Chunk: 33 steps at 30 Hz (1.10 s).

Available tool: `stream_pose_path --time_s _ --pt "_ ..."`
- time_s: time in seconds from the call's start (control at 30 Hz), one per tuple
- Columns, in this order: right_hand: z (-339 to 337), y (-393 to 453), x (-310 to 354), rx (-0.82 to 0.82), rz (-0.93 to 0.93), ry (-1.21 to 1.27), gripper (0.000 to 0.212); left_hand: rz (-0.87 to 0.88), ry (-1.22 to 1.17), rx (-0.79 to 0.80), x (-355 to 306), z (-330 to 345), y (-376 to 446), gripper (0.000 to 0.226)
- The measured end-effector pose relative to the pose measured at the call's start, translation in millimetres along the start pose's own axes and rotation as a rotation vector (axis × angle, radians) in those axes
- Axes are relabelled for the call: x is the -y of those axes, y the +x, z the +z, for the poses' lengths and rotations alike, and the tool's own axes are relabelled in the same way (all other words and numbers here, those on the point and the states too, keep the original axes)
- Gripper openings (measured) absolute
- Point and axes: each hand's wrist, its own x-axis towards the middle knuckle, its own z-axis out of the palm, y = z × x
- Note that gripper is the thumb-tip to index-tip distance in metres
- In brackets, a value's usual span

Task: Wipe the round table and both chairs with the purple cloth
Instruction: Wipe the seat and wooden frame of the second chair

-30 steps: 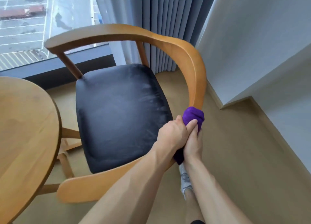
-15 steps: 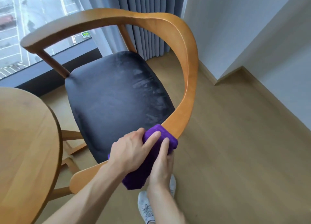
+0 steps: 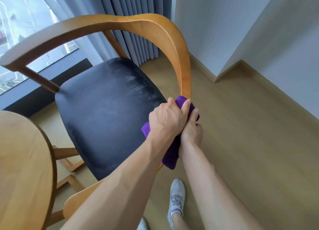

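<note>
here, i note both hands clamped on the purple cloth [image 3: 170,154], which wraps the wooden chair's [image 3: 183,70] curved armrest rail beside the black seat [image 3: 110,112]. left hand [image 3: 166,120] curls over it from the seat side — right hand [image 3: 191,132] grips from the outer side. round table [image 3: 22,160] edge sits at lower left.

A home or hotel room. Grey pleated curtains [image 3: 133,22] frame a big window [image 3: 25,31]. Pale wood-plank floor [image 3: 250,143], plain white walls [image 3: 215,22]
</note>
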Motion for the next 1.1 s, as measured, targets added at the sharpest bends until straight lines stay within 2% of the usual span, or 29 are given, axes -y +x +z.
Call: stream_pose_path --time_s 0.23,0.43,0.57,0.77,0.97,1.1 --pt "7 -52 -52 -0.017 -0.101 0.051 0.054 0.056 0.025 0.051 44 -12 -38 0.058" --pt "34 -111 -115 -0.166 -0.147 0.116 0.05 0.153 0.08 0.104 111 -36 -83 0.058" --pt "60 -150 -158 -0.202 -0.121 0.205 0.054 0.227 0.111 0.131 160 -55 -108 0.053" --pt "98 -196 -202 -0.234 -0.034 0.337 0.047 0.277 0.117 0.135 225 -79 -131 0.054" --pt "101 -204 -210 -0.214 -0.083 0.355 0.03 0.291 0.098 0.062 245 -80 -139 0.056" --pt "91 -194 -205 -0.164 -0.122 0.32 0.024 0.24 0.172 0.034 228 -78 -136 0.063"
